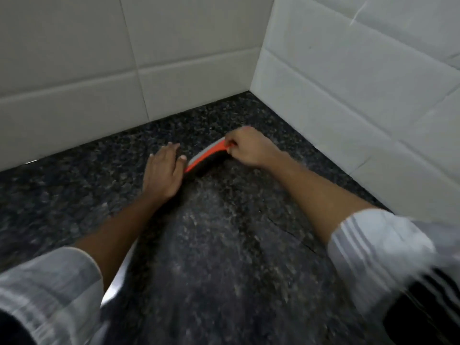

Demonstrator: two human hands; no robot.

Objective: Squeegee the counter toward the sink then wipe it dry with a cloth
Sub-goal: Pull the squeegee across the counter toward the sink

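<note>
An orange and grey squeegee (206, 155) with a dark blade lies tilted on the dark speckled granite counter (224, 245), near the back corner. My right hand (246, 148) grips its far right end with closed fingers. Lying flat on the counter with fingers spread, my left hand (163, 170) has its fingertips beside the squeegee's left end. No cloth is in view.
White tiled walls (99, 70) meet in a corner behind the squeegee, the right wall (361, 83) running toward me. A shiny metal strip (119, 280) shows by my left forearm. Striped sleeves cover both upper arms.
</note>
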